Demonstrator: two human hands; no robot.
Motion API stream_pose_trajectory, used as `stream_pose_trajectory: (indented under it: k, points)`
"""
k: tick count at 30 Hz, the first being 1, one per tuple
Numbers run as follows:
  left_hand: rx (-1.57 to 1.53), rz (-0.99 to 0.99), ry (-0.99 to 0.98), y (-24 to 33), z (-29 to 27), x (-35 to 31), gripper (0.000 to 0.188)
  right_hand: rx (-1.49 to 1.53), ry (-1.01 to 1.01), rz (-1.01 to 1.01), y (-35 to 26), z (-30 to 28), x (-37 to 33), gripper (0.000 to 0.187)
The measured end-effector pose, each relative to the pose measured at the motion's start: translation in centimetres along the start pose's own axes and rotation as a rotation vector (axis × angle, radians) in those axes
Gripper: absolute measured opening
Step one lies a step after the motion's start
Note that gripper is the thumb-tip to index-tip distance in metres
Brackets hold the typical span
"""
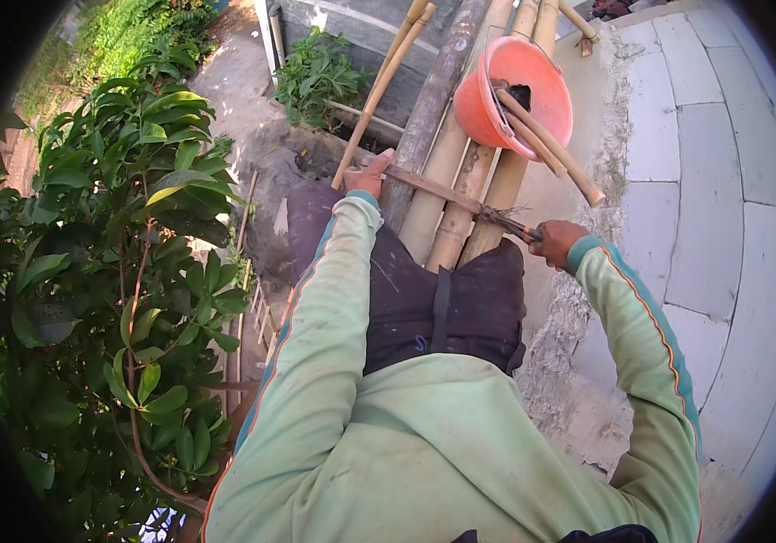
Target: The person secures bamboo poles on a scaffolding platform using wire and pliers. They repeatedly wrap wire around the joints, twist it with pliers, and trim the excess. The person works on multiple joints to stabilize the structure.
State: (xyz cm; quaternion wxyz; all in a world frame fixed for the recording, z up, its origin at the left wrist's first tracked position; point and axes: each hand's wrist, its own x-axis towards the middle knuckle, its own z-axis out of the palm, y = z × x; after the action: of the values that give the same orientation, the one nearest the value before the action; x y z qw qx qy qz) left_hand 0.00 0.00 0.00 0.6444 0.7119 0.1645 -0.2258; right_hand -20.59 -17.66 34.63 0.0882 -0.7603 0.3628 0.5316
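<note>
A narrow wooden slat (433,188) lies crosswise over several bamboo poles (454,213) in front of me. My left hand (370,174) is closed around its left end, beside a thin upright bamboo stick (377,98). At the slat's right end is a dark tangle that looks like wire or fibre (494,214). My right hand (558,244) is closed on the handles of a pincer-like tool (524,232), whose front end meets that tangle. The tool's jaws are too small to make out.
An orange-red bucket (487,100) lies tilted on the poles, with wooden-handled tools (555,149) sticking out. To the right is a wall of pale grey blocks (700,190) with a rough mortar edge. Leafy branches (126,299) crowd the left; a lower ground area (234,90) shows beyond.
</note>
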Motion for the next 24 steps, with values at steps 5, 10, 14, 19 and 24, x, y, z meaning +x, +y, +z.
stream_pose_trajectory:
  k: [5,10,14,19,24]
  points:
    - [-0.111,-0.07,-0.069,-1.2,0.7,-0.2,0.057,-0.361,0.294,-0.034,-0.5,1.7,-2.4,0.044]
    - [-0.098,-0.077,-0.061,-2.2,0.7,0.7,0.052,-0.226,0.275,0.02,3.4,2.2,2.1,0.044]
    - [-0.115,-0.103,-0.066,-0.2,0.8,-1.4,0.06,-0.109,0.25,0.003,5.4,2.9,4.2,0.045]
    - [-0.022,-0.019,0.021,2.0,0.0,-1.7,0.084,0.566,-0.216,-0.199,4.5,2.4,2.5,0.032]
    - [-0.04,-0.073,-0.084,2.3,-0.5,-2.0,0.092,1.398,-0.551,-0.122,2.0,7.4,0.4,0.023]
